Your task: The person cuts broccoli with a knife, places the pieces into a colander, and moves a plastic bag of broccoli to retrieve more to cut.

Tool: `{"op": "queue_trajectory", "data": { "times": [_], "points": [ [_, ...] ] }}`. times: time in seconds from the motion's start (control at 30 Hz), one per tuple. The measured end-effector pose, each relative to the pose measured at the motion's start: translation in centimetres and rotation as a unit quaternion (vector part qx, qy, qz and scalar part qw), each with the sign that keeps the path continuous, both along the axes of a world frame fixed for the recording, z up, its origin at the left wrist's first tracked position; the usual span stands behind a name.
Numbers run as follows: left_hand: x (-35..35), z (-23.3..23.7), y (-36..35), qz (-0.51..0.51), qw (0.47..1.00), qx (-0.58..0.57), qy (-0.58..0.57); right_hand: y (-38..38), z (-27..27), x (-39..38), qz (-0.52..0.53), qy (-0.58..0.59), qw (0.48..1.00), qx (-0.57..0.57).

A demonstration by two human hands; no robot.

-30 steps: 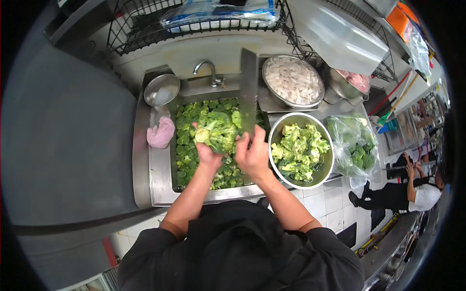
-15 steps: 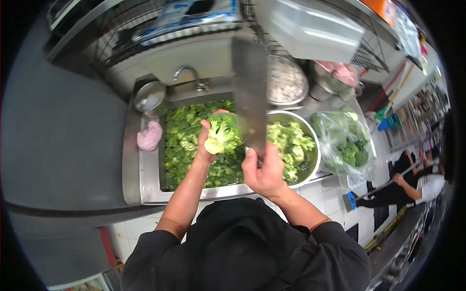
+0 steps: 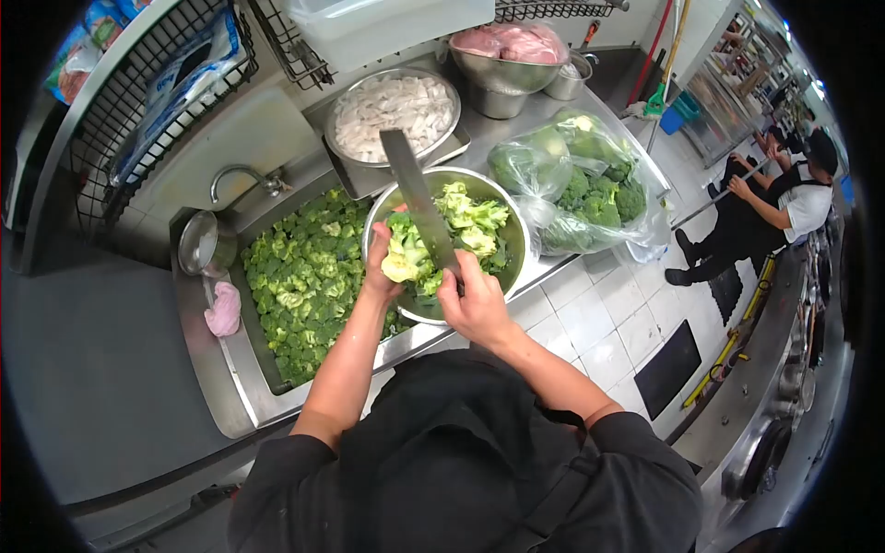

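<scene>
My left hand (image 3: 380, 269) grips a broccoli head (image 3: 406, 255) by its pale stem, holding it over the steel bowl (image 3: 510, 227) of cut broccoli pieces. My right hand (image 3: 472, 300) is closed on the handle of a cleaver (image 3: 417, 203), whose broad blade points away from me and rests against the right side of the broccoli head. Both hands are above the near rim of the bowl. To the left, the sink (image 3: 241, 358) is filled with broccoli florets (image 3: 300, 286).
A clear bag of whole broccoli (image 3: 581, 189) lies right of the bowl. Behind stand a tray of pale sliced food (image 3: 395, 109) and a bowl of pink meat (image 3: 505, 48). A pink cloth (image 3: 222, 310), a small pot (image 3: 197, 241) and a tap (image 3: 241, 174) are by the sink. Another person (image 3: 772, 212) crouches at right.
My view swung to the right. Both hands carried the broccoli head and cleaver from over the sink to over the steel bowl, and the blade came down against the broccoli.
</scene>
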State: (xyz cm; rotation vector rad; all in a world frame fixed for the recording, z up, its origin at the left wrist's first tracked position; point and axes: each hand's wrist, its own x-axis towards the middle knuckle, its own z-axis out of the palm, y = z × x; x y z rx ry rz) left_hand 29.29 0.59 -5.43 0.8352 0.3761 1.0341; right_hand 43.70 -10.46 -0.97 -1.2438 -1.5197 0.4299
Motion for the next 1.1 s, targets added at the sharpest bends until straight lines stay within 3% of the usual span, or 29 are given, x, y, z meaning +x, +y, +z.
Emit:
{"op": "queue_trajectory", "data": {
  "times": [0.1,0.17,0.2,0.23,0.3,0.37,0.47,0.57,0.7,0.77,0.9,1.03,1.1],
  "points": [
    [-0.7,1.1,1.9,-0.010,1.000,0.019,0.007,-0.3,-1.0,0.9,-0.004,0.054,0.999,-0.004],
    [-3.0,4.8,3.2,-0.108,0.993,0.027,-0.032,-0.7,0.7,2.2,-0.021,0.039,0.999,0.003],
    [-4.8,5.2,3.5,-0.094,0.994,-0.016,-0.053,-0.5,1.5,2.9,-0.021,0.007,1.000,0.014],
    [-6.6,4.4,3.2,-0.066,0.997,-0.009,-0.047,0.0,1.1,3.3,-0.015,0.024,0.999,0.016],
    [-9.5,1.2,2.8,-0.071,0.973,-0.082,-0.204,0.4,1.3,3.3,0.011,0.057,0.998,-0.007],
    [-9.8,-0.8,2.3,0.039,0.967,-0.148,-0.205,0.8,0.4,2.6,0.028,0.055,0.998,-0.016],
    [-10.4,-2.9,3.0,0.060,0.982,-0.105,-0.148,0.8,-1.4,0.8,0.048,-0.006,0.996,-0.075],
    [-8.4,0.2,1.8,0.036,0.993,-0.081,-0.077,1.2,-0.2,-1.3,0.084,-0.014,0.996,-0.030],
    [-6.1,0.9,1.0,0.006,0.991,-0.106,-0.087,1.5,6.2,-2.1,0.055,-0.058,0.982,0.174],
    [-4.9,1.4,0.7,-0.006,0.989,-0.119,-0.088,1.5,6.4,-1.8,0.038,-0.054,0.974,0.218],
    [-2.7,1.3,0.6,0.005,0.994,-0.095,-0.045,0.7,2.2,-1.4,0.031,-0.099,0.995,0.010],
    [-2.1,0.3,0.7,-0.006,0.996,-0.090,-0.002,-0.9,0.2,0.3,-0.009,-0.089,0.996,-0.020],
    [-2.6,0.1,0.2,-0.052,0.984,-0.159,-0.058,-1.5,0.1,1.1,-0.042,-0.059,0.997,-0.035]
  ]
}}
